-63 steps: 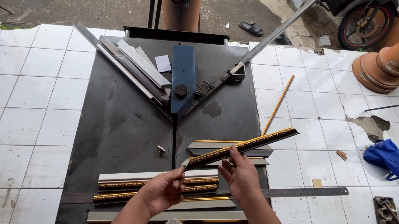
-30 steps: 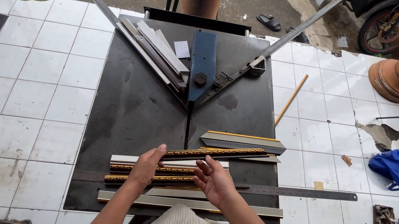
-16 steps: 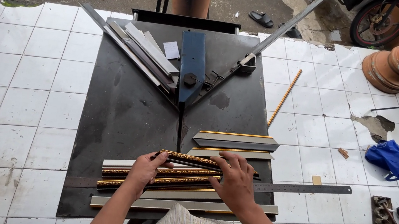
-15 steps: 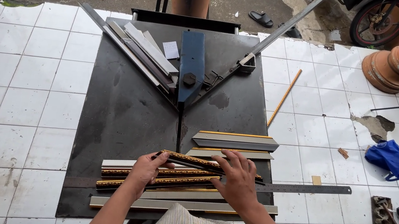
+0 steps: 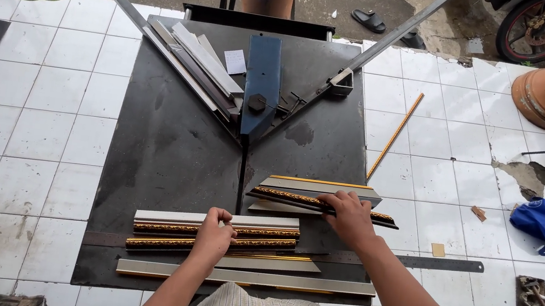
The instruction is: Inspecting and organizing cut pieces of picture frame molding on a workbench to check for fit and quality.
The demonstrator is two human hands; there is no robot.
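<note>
The right hand (image 5: 348, 215) is pressing flat, fingers together, on a stiff, light gold-patterned moulding strip (image 5: 295, 197); the left hand (image 5: 214, 234) is curling onto another gold strip (image 5: 206, 228), best gripped mid-length

Right hand (image 5: 348, 215) shifted — onto upper mouldings (image 5: 322, 202).

A small white paper slip (image 5: 235, 61), roughly rectangular and slightly tilted, lies on the dark metal table (image 5: 168, 146) near its far edge, just left of the blue block (image 5: 262, 81). Any marks on it are too small to tell.
</note>
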